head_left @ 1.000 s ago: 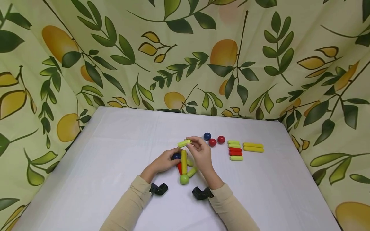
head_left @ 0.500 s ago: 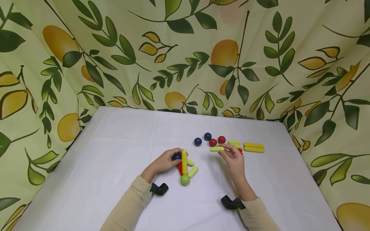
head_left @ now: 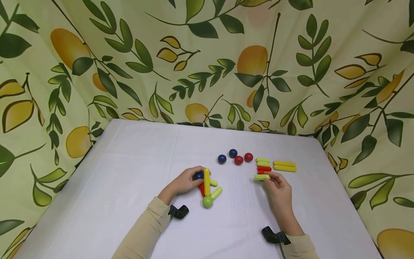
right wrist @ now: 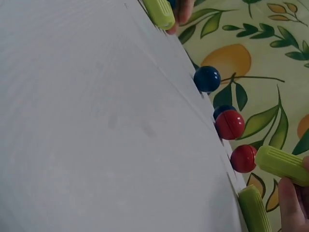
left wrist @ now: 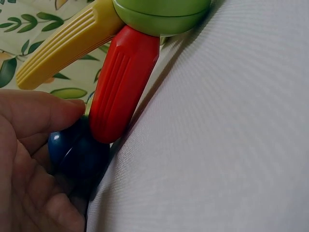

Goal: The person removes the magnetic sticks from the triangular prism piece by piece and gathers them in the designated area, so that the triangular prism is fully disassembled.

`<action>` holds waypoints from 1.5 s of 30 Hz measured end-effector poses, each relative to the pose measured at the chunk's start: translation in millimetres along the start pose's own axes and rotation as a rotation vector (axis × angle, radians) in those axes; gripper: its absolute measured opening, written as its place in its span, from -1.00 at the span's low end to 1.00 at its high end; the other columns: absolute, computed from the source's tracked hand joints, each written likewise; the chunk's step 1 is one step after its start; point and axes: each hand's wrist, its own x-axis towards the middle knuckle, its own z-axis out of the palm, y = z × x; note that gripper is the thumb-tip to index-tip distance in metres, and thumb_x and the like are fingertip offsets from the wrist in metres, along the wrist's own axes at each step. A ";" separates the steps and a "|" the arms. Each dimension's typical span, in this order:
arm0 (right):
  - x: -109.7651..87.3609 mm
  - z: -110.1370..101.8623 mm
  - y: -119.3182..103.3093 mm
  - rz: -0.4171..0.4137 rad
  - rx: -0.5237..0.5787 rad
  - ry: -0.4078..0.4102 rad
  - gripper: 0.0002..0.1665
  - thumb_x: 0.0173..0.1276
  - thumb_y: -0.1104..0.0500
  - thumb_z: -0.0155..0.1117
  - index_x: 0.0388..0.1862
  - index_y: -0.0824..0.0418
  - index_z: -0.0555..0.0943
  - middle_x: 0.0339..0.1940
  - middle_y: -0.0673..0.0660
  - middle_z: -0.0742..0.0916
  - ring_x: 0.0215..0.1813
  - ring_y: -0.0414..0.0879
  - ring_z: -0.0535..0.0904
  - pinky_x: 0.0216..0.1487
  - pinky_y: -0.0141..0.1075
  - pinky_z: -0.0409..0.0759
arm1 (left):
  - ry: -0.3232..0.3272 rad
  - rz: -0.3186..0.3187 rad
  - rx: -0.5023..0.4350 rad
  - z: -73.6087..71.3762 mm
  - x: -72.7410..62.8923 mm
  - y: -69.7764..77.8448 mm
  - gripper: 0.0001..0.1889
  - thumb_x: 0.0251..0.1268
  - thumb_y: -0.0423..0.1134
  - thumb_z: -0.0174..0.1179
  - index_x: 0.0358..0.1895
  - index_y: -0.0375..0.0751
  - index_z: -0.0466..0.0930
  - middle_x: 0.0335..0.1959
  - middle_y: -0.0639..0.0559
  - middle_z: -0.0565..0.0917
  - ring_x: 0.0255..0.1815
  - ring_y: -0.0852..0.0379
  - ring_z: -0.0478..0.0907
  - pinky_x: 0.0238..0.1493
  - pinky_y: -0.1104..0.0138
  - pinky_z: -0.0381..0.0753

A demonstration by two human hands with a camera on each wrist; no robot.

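Observation:
My left hand [head_left: 187, 181] grips a blue ball [left wrist: 79, 150] on a small construction of magnetic-looking rods and balls. A red rod [left wrist: 123, 87] runs from that ball to a green ball [head_left: 207, 201] near me. From the green ball a yellow rod [head_left: 207, 182] slants upward, and a short lime rod [head_left: 216, 192] points off to the right. Another lime rod [head_left: 213, 182] extends from beside the left fingers. Over at the right, my right hand [head_left: 280, 189] pinches one end of a loose lime rod [right wrist: 280, 163], which overlaps the column of short rods in the head view.
Behind, a blue ball [head_left: 221, 159], another blue ball [head_left: 233, 153] and two red balls, one nearer [head_left: 238, 160], sit loose on the white tabletop [head_left: 145, 151]. Short lime and red rods [head_left: 264, 168] lie stacked beside two yellow rods [head_left: 284, 166]. A patterned curtain [head_left: 207, 90] encloses the table.
My right hand has carried the lime rod from above the construction rightward to the short rods, uncovering a blue ball. My left hand stays on the construction.

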 end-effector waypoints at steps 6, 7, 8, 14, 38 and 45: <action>-1.4 -7.3 4.0 0.006 -0.108 0.022 -0.67 0.32 0.26 0.23 0.04 0.37 0.52 -0.05 0.03 0.59 -0.11 -0.45 0.53 -0.10 -0.70 0.51 | -0.003 0.018 0.005 -0.5 0.0 -1.3 -0.68 0.32 -0.40 0.09 0.13 -0.30 0.49 0.15 -0.16 0.56 0.30 -0.08 0.39 0.37 0.04 0.30; -1.7 -8.1 4.7 0.010 -0.127 0.027 -0.67 0.32 0.27 0.23 0.04 0.36 0.53 -0.05 0.05 0.59 -0.12 -0.46 0.53 -0.11 -0.70 0.50 | -0.005 0.018 0.003 -0.5 -0.1 -1.2 -0.68 0.32 -0.40 0.09 0.13 -0.31 0.49 0.15 -0.16 0.56 0.30 -0.08 0.39 0.37 0.04 0.29; -2.1 -8.9 5.4 0.012 -0.146 0.034 -0.67 0.32 0.27 0.23 0.04 0.36 0.53 -0.04 0.07 0.60 -0.14 -0.47 0.52 -0.12 -0.71 0.50 | -0.004 0.016 0.003 -0.5 -0.2 -1.2 -0.68 0.32 -0.40 0.09 0.13 -0.31 0.49 0.15 -0.16 0.56 0.30 -0.09 0.39 0.37 0.04 0.29; -2.1 -10.6 9.6 -0.005 -0.235 0.064 -0.69 0.32 0.28 0.23 0.03 0.34 0.56 -0.01 0.23 0.63 -0.21 -0.49 0.48 -0.20 -0.74 0.48 | 0.003 0.011 0.003 0.0 -0.1 -1.2 -0.69 0.31 -0.40 0.10 0.10 -0.26 0.51 0.13 -0.15 0.57 0.28 -0.09 0.41 0.36 0.03 0.30; -3.6 -13.6 15.0 -0.098 -0.367 0.225 -0.71 0.35 0.26 0.16 0.02 0.34 0.55 -0.11 0.23 0.63 -0.26 -0.43 0.42 -0.28 -0.82 0.36 | 0.034 -0.023 -0.031 13.5 10.9 -41.5 -0.67 0.30 -0.38 0.13 0.12 -0.11 0.52 0.15 -0.04 0.56 0.28 -0.03 0.40 0.37 0.01 0.28; -13.2 6.0 -5.5 -0.195 -0.258 0.085 -0.71 0.36 0.29 0.14 0.03 0.36 0.52 -0.04 0.23 0.63 -0.16 -0.44 0.47 -0.15 -0.78 0.43 | 0.036 -0.014 -0.006 10.3 11.6 -40.3 -0.68 0.30 -0.36 0.13 0.10 -0.07 0.53 0.14 0.00 0.57 0.29 0.01 0.40 0.37 0.04 0.29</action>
